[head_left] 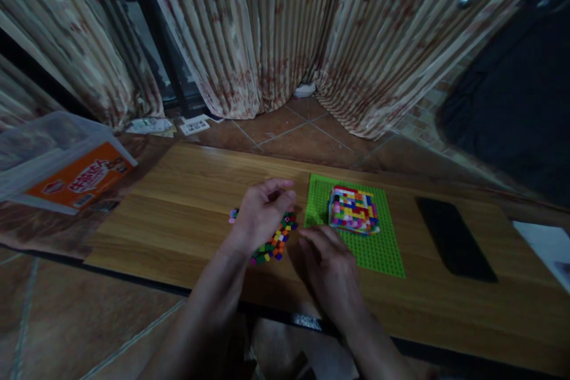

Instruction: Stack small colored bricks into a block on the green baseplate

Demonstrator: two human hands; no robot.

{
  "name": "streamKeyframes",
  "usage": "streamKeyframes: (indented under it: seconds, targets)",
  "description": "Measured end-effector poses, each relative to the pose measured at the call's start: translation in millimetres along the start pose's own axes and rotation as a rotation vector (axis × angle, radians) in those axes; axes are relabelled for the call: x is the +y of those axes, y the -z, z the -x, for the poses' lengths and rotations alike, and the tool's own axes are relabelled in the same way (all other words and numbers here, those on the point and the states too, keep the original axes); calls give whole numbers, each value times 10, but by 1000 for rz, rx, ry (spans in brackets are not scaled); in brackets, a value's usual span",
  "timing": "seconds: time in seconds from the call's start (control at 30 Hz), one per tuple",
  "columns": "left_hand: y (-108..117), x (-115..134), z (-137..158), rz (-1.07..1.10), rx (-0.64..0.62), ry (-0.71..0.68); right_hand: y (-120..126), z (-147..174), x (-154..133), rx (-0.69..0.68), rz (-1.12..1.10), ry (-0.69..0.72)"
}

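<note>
Above a loose pile of small colourful toy bricks [278, 240], my left hand [262, 214] is closed, its thumb drawn up to the bent fingers. Whatever it pinches, if anything, is too small to make out. My right hand [332, 258] is just right of the pile, over the near left edge of a green studded baseplate [385, 255]. Its fingers are curled and pressed together, hiding anything between them. A low block built of many multicoloured bricks [354, 209] sits on the baseplate's upper middle, beyond my right hand and not touched by it.
A dark flat slab [456, 240] lies on the wooden table [178, 208] right of the baseplate, with a white sheet [545, 249] at the far right. A clear plastic box with an orange label [84, 178] stands at the left. Striped curtains [285, 29] hang behind the table.
</note>
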State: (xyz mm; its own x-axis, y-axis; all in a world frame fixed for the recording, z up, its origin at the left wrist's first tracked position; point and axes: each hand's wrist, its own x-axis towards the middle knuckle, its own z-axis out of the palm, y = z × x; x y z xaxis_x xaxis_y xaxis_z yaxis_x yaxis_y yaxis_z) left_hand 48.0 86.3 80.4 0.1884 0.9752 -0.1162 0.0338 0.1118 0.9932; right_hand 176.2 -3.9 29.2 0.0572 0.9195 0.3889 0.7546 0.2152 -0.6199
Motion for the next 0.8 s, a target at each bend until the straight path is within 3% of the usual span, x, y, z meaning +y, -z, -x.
streamKeyframes:
  seconds: [0.5,0.8]
  targets:
    - [82,-43,-2,-55,-29,-26,-272,-143,15,8,190,-44]
    - [83,-88,-7,-126,-53,-31,-31,-49,11,87,-148,-166]
